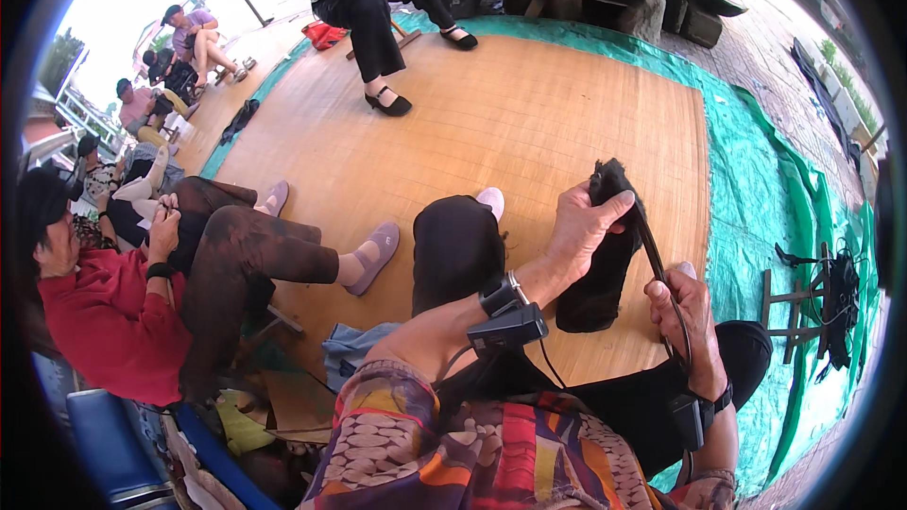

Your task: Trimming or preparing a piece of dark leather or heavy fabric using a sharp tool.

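- L hand (584, 227): fingers closed on upper part of blk fibrous bundle (595, 293), thumb laid along near side.
- Bundle: hangs from L hand, btwn wearer's knees, over slatted mat (529, 113); contact w/ mat: can't tell.
- Blk strand (654, 250): runs from L hand down to R hand (685, 316); R fingers curled narrow on it.
- Both wrists: blk strapped-on devices (505, 327), w/ cable nr L one.
- Green tarp (756, 184): under mat, showing past its R edge; stool (794, 314) w/ blk material stands there.
- Seated co-worker, red top (118, 340), on L side; hands close together.
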Demonstrator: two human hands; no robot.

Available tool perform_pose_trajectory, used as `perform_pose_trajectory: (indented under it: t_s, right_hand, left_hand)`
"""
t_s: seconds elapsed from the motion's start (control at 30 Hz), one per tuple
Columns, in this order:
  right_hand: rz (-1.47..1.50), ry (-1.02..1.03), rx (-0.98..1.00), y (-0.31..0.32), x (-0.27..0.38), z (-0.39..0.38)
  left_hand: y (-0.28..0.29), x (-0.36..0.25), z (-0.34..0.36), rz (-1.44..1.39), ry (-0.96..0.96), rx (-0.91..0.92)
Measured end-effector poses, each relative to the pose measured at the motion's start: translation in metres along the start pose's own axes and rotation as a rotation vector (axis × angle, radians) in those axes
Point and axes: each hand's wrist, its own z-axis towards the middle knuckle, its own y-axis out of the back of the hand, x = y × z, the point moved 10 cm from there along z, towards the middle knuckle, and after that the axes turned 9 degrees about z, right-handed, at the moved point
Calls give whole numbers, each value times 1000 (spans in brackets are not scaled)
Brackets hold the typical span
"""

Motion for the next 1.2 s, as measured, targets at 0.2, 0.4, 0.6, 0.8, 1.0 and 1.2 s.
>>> perform_pose_trajectory:
  t_s: [0.2,0.4,0.6,0.8,1.0,1.2]
  right_hand:
    - [60,15,-20,1,-9,-1]
    - [369,127,-94,19,14,-3]
    - [117,-32,20,2,-17,-1]
    - [169,-41,8,0,-4,-3]
    - [287,70,-42,3,5,-4]
    - [277,-39,22,-5,1,-3]
  left_hand:
    - [7,2,3,-47,7,-69]
    - [21,12,7,-67,64,-98]
    - [6,3,3,-31,32,-43]
    - [4,1,2,-59,20,-30]
    - [22,4,9,-111,17,-119]
    - [12,3,6,-95,15,-51]
